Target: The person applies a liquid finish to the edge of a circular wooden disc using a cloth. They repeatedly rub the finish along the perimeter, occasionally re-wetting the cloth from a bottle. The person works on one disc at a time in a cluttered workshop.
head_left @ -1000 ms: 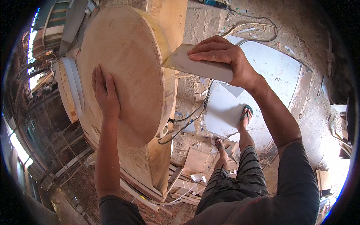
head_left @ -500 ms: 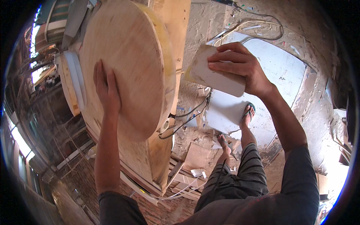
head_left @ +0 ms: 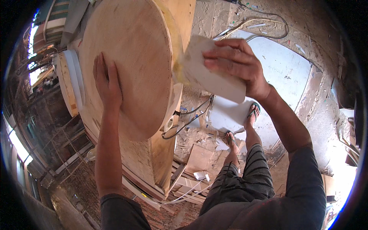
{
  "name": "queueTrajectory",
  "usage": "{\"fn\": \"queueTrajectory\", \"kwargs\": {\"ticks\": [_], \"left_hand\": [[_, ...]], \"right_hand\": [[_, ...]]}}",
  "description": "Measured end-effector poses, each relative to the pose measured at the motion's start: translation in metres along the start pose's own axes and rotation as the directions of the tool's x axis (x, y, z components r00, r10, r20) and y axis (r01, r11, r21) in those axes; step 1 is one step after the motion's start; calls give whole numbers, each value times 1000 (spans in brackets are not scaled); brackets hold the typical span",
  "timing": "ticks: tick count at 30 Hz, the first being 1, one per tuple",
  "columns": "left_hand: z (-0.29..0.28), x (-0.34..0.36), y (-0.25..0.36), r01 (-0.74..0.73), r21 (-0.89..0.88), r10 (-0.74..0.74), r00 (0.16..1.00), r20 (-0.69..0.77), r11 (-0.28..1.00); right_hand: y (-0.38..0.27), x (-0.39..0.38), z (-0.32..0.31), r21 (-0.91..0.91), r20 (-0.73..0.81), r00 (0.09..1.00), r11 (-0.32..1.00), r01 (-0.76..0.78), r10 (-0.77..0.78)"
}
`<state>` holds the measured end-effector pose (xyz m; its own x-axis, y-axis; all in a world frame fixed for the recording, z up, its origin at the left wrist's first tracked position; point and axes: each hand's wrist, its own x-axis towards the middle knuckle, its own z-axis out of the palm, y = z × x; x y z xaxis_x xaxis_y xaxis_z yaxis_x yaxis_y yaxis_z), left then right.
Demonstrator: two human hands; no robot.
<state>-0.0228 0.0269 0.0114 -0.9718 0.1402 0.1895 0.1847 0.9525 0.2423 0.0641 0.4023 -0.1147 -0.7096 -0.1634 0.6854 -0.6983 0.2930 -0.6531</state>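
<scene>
A round plywood disc [head_left: 142,65] with a yellowish band along its right edge sits on a wooden bench [head_left: 163,165]. My left hand [head_left: 108,82] lies open on the disc's face, left of centre, fingers pointing up the picture. My right hand [head_left: 241,71] grips a pale flat spreader-like plate [head_left: 209,86] with a stained yellowish corner, held at the disc's right rim. The plate is motion-blurred, and I cannot tell whether it touches the rim.
A white board [head_left: 285,57] lies on the littered floor under my sandalled feet [head_left: 253,111]. Looped cables [head_left: 268,36] lie at the upper right. A piece with a pale curved rim [head_left: 74,78] stands left of the disc; wood offcuts [head_left: 191,184] lie below the bench.
My right hand and the plate moved away to the right and down from the rim, then back left toward it. My left hand has shifted slightly upward in the picture.
</scene>
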Motion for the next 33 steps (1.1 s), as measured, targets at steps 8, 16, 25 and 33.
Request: {"fn": "queueTrajectory", "kwargs": {"ticks": [8,16,25,33], "left_hand": [[0,1,1,-12,-15,12,1000,4,1000],[-1,0,0,18,-42,-18,1000,3,999],[0,2,5,-16,-54,15,1000,-11,998],[3,1,-1,-10,-78,7,999,-38,997]], "right_hand": [[-16,-16,22,-3,-9,999,999,-43,42],[-29,-57,27,-89,77,996,995,-42,48],[-56,-40,46,-188,-89,994,981,42,-60],[-54,-46,26,-190,0,999,980,49,-50]]}}
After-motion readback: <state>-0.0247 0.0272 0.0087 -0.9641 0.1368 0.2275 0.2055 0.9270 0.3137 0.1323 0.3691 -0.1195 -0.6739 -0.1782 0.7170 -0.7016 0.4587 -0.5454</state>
